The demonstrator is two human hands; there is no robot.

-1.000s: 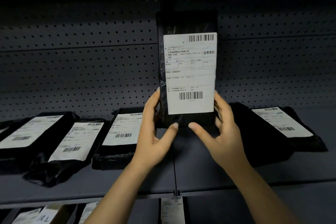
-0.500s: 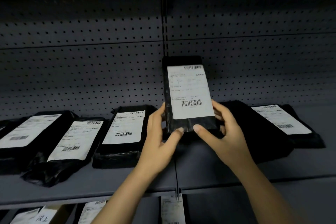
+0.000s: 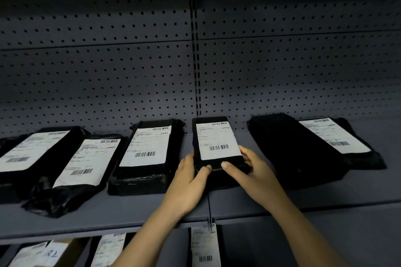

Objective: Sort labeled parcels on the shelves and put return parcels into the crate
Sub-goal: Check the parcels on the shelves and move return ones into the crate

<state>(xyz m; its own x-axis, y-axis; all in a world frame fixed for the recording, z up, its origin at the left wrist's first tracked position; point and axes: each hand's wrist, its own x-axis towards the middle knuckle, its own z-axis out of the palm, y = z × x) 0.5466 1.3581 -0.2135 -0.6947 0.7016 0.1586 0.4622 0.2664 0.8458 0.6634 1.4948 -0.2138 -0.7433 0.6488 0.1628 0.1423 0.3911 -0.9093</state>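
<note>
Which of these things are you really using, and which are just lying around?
Using: parcel held by left hand and right hand; shelf under it; other labelled parcels alongside.
Just there: pegboard wall; brown box below.

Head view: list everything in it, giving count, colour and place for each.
Held parcel: one, black with white label, mid-shelf.
Shelved parcels: three left of it, black, white labels; more black wrap at right, one label showing.
Shelf: one, grey, with pegboard back.
Lower-shelf labels: several, white, below.
Cardboard box: one, brown, bottom left.
Left hand: one, grips held parcel's near left side.
Right hand: one, grips its near right side.
</note>
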